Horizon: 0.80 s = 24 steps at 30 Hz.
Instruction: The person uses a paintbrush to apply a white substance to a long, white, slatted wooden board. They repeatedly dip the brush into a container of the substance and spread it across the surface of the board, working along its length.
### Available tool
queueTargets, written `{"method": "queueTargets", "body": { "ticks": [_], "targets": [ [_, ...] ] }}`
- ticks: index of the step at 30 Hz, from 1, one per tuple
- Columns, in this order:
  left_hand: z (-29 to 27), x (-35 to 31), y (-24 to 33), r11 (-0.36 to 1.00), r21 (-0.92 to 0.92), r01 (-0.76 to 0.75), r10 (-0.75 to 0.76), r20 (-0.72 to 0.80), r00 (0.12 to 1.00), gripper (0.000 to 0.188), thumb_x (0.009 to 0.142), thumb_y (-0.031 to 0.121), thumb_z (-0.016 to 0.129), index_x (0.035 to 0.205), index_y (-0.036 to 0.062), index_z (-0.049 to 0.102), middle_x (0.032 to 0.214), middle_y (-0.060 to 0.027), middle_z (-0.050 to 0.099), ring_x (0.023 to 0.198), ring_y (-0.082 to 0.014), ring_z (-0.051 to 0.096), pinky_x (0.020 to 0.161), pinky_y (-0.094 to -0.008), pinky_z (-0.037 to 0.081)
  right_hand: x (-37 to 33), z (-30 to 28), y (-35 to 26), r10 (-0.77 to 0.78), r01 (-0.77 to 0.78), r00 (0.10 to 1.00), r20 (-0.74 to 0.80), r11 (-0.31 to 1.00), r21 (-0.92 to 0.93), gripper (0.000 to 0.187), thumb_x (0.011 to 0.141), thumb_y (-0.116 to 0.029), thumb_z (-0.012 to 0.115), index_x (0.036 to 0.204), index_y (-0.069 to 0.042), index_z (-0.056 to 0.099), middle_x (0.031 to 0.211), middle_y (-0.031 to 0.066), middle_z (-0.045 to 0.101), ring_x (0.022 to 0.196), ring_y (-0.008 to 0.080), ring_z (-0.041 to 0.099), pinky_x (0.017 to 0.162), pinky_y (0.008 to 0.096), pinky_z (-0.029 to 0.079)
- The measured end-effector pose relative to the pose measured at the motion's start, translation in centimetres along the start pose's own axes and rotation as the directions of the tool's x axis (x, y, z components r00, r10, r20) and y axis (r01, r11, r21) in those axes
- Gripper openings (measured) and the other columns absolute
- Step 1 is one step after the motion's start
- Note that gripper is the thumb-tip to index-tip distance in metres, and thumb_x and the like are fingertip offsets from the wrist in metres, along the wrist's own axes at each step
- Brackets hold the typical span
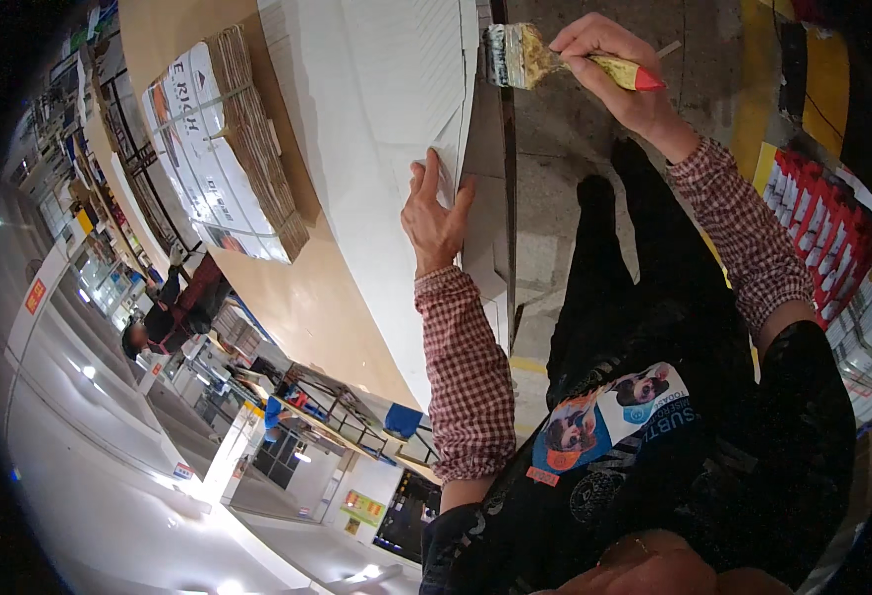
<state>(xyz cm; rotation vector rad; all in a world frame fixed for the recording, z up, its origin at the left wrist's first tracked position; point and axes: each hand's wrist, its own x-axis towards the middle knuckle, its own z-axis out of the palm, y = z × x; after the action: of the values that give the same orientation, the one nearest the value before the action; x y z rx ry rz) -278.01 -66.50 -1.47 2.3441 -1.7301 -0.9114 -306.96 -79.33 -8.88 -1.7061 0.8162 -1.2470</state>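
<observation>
My right hand (614, 69) grips a paintbrush (525, 57) by its yellow handle with a red end. The bristles point left, toward the edge of a stack of white sheets (376, 99), and their tips look pale and coated. On the near part of that stack lies my left hand (437, 213), fingers spread over the sheet's right edge, thumb toward the side. One corner of the top sheet by my fingertips looks folded or lifted. Checked sleeve covers reach along both forearms.
Left of the white sheets, a strapped bundle of printed cardboard (223, 144) rests on a tan board (297, 297). Red and white bundled pieces (822, 228) stand at the right, beside yellow and black floor stripes (825, 79). Another person (173, 312) is farther off at the left.
</observation>
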Motion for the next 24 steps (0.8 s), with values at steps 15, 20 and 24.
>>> {"method": "queueTargets", "body": {
  "ticks": [15,20,24],
  "targets": [
    [0.0,0.2,-0.2,0.998,0.05,-0.035,0.037,-0.042,0.998,0.074,0.082,0.041,0.068,0.138,-0.0022,0.049,0.136,-0.0338,0.046,0.133,-0.0416,0.042,0.105,-0.0445,0.041,0.8,2.9,-1.6,0.002,-0.002,1.0,-0.002,0.996,0.094,0.002,0.091,-0.004,0.06,0.092,-0.003,0.061,0.099,0.0078,0.063,0.084,0.0139,0.062,0.074,0.0264,0.05],
    [0.8,0.0,-0.1,0.994,0.103,-0.028,0.039,-0.1,0.994,0.073,0.081,0.04,0.069,0.137,-0.0032,0.048,0.133,-0.0379,0.047,0.126,-0.0502,0.046,0.102,-0.0481,0.042,-1.5,2.0,-3.2,0.009,-0.007,0.998,0.058,0.999,-0.034,0.005,0.092,-0.003,0.057,0.093,-0.002,0.061,0.1,0.0079,0.064,0.085,0.0126,0.062,0.073,0.0239,0.049],
    [0.8,-0.1,-0.4,0.996,0.073,-0.057,0.065,-0.109,0.992,0.073,0.08,0.039,0.069,0.136,-0.0043,0.049,0.132,-0.039,0.047,0.124,-0.0528,0.047,0.102,-0.0491,0.042,-1.1,0.8,-3.3,0.085,-0.085,0.996,0.002,0.993,0.079,0.008,0.093,-0.005,0.055,0.093,-0.002,0.063,0.101,0.0083,0.065,0.087,0.0142,0.062,0.073,0.0258,0.049]
  ]
}}
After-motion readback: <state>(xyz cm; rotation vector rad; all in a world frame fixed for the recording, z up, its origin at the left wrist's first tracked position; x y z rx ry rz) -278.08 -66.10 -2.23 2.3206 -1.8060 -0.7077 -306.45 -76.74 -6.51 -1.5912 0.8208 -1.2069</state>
